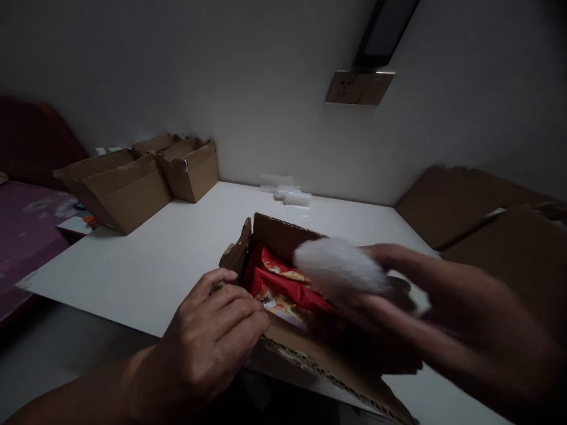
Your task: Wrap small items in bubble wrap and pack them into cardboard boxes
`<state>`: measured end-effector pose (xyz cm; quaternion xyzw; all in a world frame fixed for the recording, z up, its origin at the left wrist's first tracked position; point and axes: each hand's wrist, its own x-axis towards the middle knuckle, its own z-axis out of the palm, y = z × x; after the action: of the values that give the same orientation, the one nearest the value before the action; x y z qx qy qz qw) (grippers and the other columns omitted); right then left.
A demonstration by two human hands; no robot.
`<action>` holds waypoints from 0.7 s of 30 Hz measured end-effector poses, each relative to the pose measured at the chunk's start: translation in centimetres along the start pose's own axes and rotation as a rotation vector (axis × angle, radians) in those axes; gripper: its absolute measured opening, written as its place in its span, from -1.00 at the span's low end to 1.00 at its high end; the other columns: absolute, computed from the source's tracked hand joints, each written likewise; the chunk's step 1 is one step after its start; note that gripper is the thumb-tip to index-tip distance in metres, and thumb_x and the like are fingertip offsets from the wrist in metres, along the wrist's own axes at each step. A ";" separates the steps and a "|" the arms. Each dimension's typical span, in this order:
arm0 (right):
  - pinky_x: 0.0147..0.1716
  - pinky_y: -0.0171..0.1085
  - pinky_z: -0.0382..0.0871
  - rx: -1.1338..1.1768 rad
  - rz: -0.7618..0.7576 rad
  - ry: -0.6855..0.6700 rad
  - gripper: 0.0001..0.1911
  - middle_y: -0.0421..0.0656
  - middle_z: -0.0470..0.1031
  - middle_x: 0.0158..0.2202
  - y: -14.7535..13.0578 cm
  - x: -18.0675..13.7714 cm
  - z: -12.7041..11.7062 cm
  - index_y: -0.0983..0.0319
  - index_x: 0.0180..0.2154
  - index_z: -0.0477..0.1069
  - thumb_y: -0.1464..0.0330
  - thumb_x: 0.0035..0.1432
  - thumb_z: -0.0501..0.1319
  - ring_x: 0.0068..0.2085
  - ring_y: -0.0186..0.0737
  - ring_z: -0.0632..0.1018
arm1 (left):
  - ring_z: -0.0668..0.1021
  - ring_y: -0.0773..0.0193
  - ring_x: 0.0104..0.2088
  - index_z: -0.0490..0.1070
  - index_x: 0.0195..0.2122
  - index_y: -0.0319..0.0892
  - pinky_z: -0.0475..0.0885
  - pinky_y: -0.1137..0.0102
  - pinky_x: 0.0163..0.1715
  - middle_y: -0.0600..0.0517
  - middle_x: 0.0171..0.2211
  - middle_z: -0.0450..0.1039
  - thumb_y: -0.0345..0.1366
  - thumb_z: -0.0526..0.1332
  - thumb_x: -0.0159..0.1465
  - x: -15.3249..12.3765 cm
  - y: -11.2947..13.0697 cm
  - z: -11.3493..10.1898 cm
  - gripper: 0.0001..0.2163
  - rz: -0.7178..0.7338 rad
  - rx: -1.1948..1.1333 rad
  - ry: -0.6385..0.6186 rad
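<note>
Lower left: box (290,232) steadied at its near-left corner by left hand (217,324), fingers curled. Lower centre: red packets (287,289) already laid inside. Right of centre: white bundle (339,265), not yet set down, held above box by right hand (460,301), fingers spread around it.

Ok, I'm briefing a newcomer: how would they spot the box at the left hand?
Start at the white table and go to its near edge. There, the left hand touches an open cardboard box. Unlike the far-left boxes, it shows red packets.
</note>
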<state>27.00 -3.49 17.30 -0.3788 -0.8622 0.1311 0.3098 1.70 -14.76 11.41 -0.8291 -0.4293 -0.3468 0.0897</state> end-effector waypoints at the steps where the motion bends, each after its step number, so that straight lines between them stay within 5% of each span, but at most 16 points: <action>1: -0.53 -0.26 0.42 -0.015 -0.070 -0.113 -0.74 -0.16 0.59 -0.42 -1.1 0.6 0.7 0.08 -0.22 0.51 0.11 0.09 0.26 -0.46 -0.17 0.56 | 0.58 0.20 -0.17 0.43 -0.09 -0.17 0.32 0.10 0.08 -0.03 -0.20 0.61 -0.52 0.09 0.29 -0.1 -0.1 0.2 -0.76 0.008 -0.006 0.022; 6: -0.63 -0.29 0.15 -0.356 -0.137 -0.596 -0.91 -0.20 0.53 -0.55 -3.5 2.4 4.6 0.14 -0.31 0.47 0.39 0.07 0.24 -0.61 -0.22 0.48 | 0.58 0.21 -0.19 0.43 -0.10 -0.19 0.36 0.13 0.02 -0.03 -0.21 0.61 -0.54 0.09 0.26 -0.3 -0.2 0.8 -0.75 0.035 -0.022 0.072; 8: -0.59 -0.28 0.17 -0.450 -0.174 -0.680 -0.91 -0.17 0.52 -0.57 -3.3 2.7 5.2 0.15 -0.41 0.48 0.43 0.09 0.21 -0.60 -0.22 0.48 | 0.58 0.21 -0.20 0.43 -0.11 -0.18 0.37 0.14 0.01 -0.02 -0.21 0.60 -0.54 0.09 0.25 -0.2 -0.3 0.8 -0.75 0.031 -0.029 0.085; 17: -0.55 -0.28 0.25 -0.253 -0.235 -0.630 -0.66 -0.20 0.40 -0.70 -2.7 3.1 6.6 0.16 -0.60 0.42 0.20 0.17 0.22 -0.64 -0.26 0.46 | 0.58 0.20 -0.21 0.44 -0.11 -0.17 0.38 0.13 0.01 0.00 -0.25 0.59 -0.53 0.09 0.25 0.2 -0.3 0.8 -0.75 0.033 -0.029 0.080; 21: -0.42 -0.27 0.37 -0.235 -0.173 -0.456 -0.72 -0.12 0.57 -0.49 -2.0 2.2 3.8 0.17 -0.36 0.54 0.11 0.16 0.24 -0.42 -0.14 0.60 | 0.48 0.03 0.08 0.36 0.06 -0.07 0.31 -0.02 0.15 -0.07 -0.01 0.52 -0.46 0.20 0.22 -0.7 -0.6 0.8 -0.63 -0.014 0.039 0.181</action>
<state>22.36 -3.20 16.21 -0.2976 -0.9482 0.0852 0.0717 1.33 -14.52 10.25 -0.7893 -0.4319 -0.4128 0.1417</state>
